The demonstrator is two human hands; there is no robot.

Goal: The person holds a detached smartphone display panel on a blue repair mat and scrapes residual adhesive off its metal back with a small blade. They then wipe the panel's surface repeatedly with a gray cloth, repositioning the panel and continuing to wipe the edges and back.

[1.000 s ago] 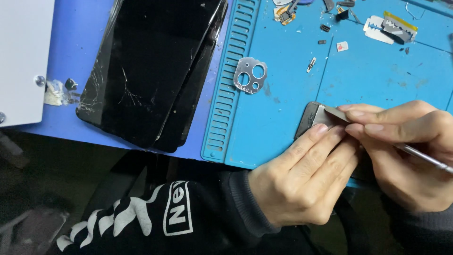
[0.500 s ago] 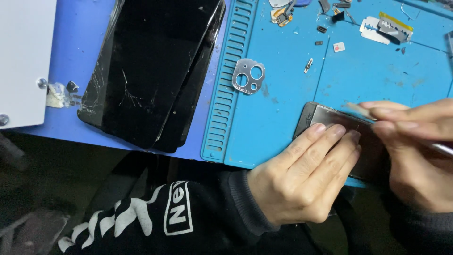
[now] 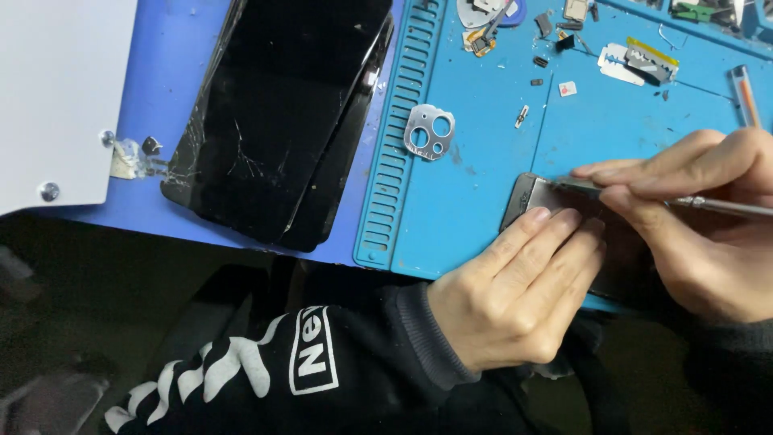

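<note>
The dark phone part lies near the blue mat's front edge, mostly hidden under both hands (only its left corner shows). The left hand presses flat on it, fingers extended. The right hand pinches a thin metal tool, cut off at the frame edge. Bare mat lies leftward, toward the camera-lens frame.

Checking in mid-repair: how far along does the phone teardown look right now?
Done: the cracked black screen lies off to the side, and the metal camera-lens frame and small loose parts sit on the blue mat. In hand: the left hand steadies the phone body while the right hand works a thin metal tool on it. Left: cannot tell.
</note>
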